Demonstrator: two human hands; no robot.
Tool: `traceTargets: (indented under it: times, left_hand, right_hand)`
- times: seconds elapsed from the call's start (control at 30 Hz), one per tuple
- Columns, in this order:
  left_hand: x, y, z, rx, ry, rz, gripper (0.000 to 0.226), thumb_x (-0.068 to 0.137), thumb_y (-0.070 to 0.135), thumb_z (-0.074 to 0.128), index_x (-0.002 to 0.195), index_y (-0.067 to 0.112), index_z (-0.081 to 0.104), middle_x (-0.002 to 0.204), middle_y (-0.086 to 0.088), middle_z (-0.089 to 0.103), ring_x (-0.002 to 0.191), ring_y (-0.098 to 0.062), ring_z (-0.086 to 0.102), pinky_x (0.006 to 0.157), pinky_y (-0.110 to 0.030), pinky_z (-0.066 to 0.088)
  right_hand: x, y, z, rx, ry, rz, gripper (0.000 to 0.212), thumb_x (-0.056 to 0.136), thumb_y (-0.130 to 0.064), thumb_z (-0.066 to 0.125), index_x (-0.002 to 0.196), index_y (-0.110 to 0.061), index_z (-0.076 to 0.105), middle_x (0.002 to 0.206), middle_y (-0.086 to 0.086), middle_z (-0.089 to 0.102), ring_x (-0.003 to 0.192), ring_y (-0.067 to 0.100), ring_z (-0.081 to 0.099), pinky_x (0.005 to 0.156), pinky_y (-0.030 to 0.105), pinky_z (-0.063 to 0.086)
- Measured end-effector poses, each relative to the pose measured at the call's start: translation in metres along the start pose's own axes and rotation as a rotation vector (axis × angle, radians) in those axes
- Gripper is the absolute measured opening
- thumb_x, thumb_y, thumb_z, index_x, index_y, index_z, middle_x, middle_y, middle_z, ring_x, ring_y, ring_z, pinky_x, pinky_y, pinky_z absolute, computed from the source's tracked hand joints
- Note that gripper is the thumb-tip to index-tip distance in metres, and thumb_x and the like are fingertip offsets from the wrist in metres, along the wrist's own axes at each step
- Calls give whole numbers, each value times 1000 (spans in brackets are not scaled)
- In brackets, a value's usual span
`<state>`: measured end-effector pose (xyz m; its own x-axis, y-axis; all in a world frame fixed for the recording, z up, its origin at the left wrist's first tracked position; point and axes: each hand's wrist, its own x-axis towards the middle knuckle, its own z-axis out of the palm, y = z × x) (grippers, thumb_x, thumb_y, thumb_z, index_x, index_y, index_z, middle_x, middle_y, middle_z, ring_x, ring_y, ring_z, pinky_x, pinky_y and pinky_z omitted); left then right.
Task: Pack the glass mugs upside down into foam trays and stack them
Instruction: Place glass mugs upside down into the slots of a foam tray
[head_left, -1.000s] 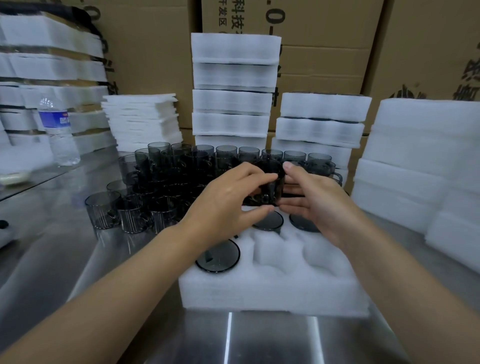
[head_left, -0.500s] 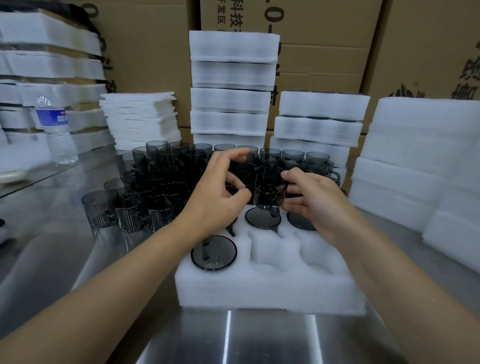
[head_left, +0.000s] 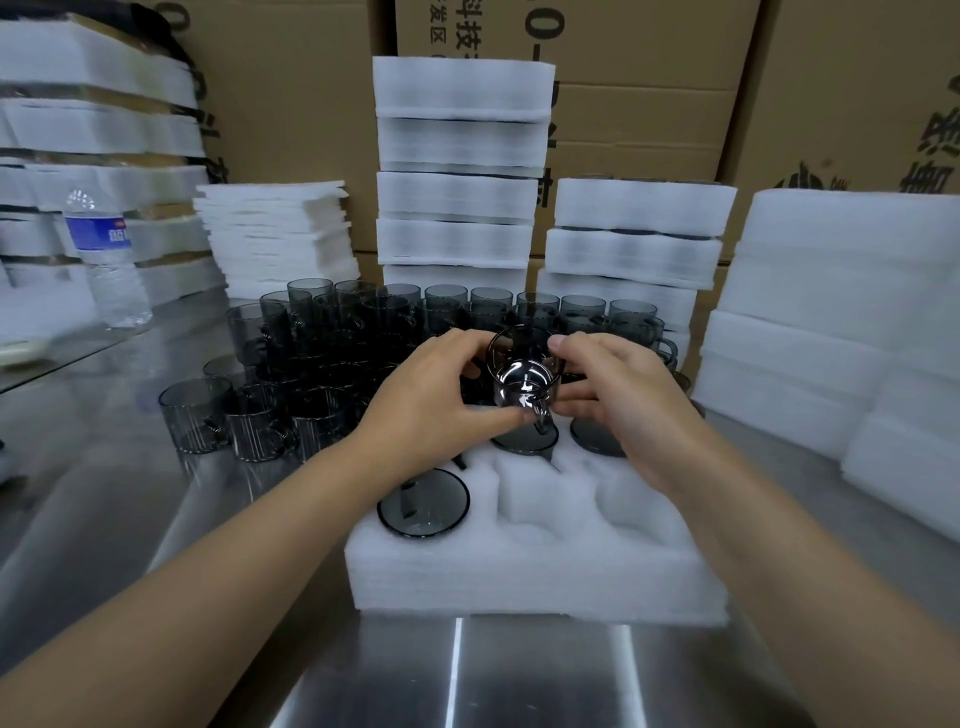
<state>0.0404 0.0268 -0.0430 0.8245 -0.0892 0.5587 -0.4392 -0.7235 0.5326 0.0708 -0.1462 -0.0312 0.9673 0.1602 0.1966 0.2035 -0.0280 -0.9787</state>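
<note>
A smoky glass mug (head_left: 524, 376) is held tilted above the white foam tray (head_left: 535, 577), its base turned toward me and its handle pointing down. My left hand (head_left: 431, 405) grips its left side and my right hand (head_left: 618, 400) its right side. Three mugs sit upside down in the tray: one at the near left (head_left: 423, 501), one in the far middle (head_left: 524, 441), one at the far right (head_left: 592, 441). The near middle and near right pockets hold nothing. The far left pocket is hidden under my left hand.
Several loose mugs (head_left: 322, 364) crowd the steel table (head_left: 104, 493) behind and left of the tray. Stacked filled foam trays (head_left: 460, 171) stand behind, more foam (head_left: 841, 322) at the right, foam sheets (head_left: 275, 234) and a water bottle (head_left: 106, 260) at the left.
The mug has been tipped from upright so its base faces me. My left hand closed back onto it after briefly spreading its fingers. Both hands stayed above the tray's far row.
</note>
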Motion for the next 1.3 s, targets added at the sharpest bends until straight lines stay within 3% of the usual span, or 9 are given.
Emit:
traceTargets:
  times: [0.13, 0.3, 0.47, 0.9, 1.2, 1.3]
  left_hand:
    - [-1, 1, -1, 32, 35, 35, 63, 59, 58, 65, 117, 32, 57, 101, 20, 56, 99, -4, 53, 87, -30, 48]
    - [-1, 2, -2, 63, 59, 48, 63, 61, 54, 65, 118, 30, 56, 100, 22, 52, 100, -3, 51, 85, -23, 44]
    - [-1, 3, -2, 85, 52, 39, 62, 61, 53, 65, 117, 31, 56, 100, 24, 50, 99, -2, 49, 83, -20, 41]
    - [-1, 4, -2, 85, 40, 27, 62, 59, 60, 62, 115, 35, 54, 101, 23, 53, 98, 0, 50, 85, -28, 46]
    - [-1, 5, -2, 86, 32, 24, 65, 58, 62, 60, 117, 33, 55, 105, 18, 56, 100, -4, 51, 87, -35, 48]
    - [-1, 6, -3, 82, 23, 16, 64, 58, 62, 60, 115, 33, 55, 104, 18, 57, 100, -5, 52, 87, -36, 48]
  right_hand:
    - [-1, 0, 1, 5, -14, -44, 14, 82, -34, 67, 84, -21, 70, 85, 0, 75, 78, 18, 72, 70, 27, 56]
    - [-2, -2, 2, 6, -8, -73, 19, 68, -41, 66, 76, -25, 71, 80, -4, 72, 72, 10, 67, 67, 26, 54]
    - [-3, -3, 1, -16, -15, -86, 9, 82, -32, 66, 80, -24, 71, 95, 10, 70, 79, 14, 66, 69, 27, 53]
    - [-5, -5, 2, -22, -13, -85, 9, 85, -30, 65, 81, -24, 69, 74, -5, 67, 63, 3, 62, 62, 24, 50]
    - [-5, -5, 1, -39, -31, -92, 10, 86, -32, 64, 83, -23, 69, 70, -14, 69, 62, -2, 61, 58, 20, 50]
    - [-5, -5, 2, -39, -29, -92, 11, 84, -34, 66, 81, -24, 70, 76, -9, 69, 67, 3, 62, 59, 21, 49]
